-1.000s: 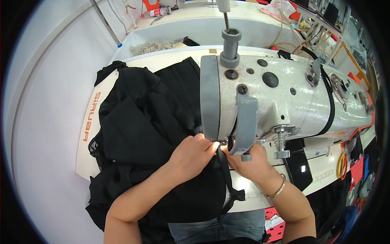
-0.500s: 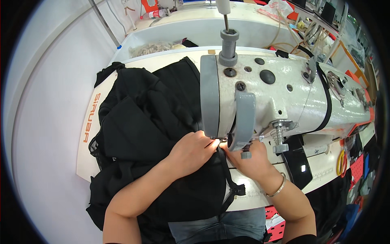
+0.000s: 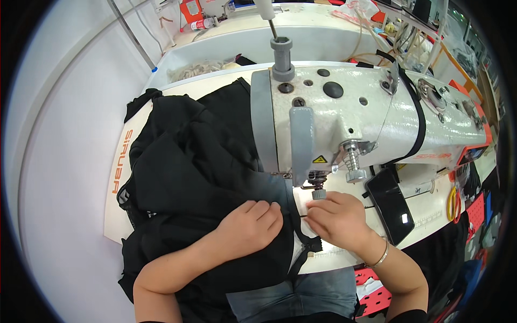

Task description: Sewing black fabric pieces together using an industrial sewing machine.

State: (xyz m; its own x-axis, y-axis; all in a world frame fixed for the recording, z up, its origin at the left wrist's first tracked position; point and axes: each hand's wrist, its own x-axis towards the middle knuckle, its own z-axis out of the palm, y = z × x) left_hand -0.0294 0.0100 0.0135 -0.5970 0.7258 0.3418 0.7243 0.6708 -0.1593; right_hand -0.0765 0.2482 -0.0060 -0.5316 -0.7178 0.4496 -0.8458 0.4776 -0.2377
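A black garment [image 3: 183,156] lies bunched over the sewing table [image 3: 121,215], left of and under the needle end of a white-and-grey sewing machine [image 3: 339,126]. My left hand [image 3: 250,226] has curled fingers gripping the garment near its right edge. A black zipper tape [image 3: 297,226] runs down that edge to a dark end piece. My right hand [image 3: 336,220] is right of the tape, below the presser mechanism, fingers bent and pressed together; what they hold, if anything, I cannot make out.
A black phone [image 3: 388,207] lies right of my right hand, with yellow-and-red scissors [image 3: 453,204] beyond. Behind the machine are a white trough [image 3: 215,46] holding scraps, a plastic bottle [image 3: 198,25] and hoses. A white wall [image 3: 59,161] bounds the left; red perforated panels [image 3: 371,301] show below the table.
Both hands have drawn back toward me from under the needle end, the left down along the garment, the right slightly rightward. The machine appears shifted up and left as the view has moved.
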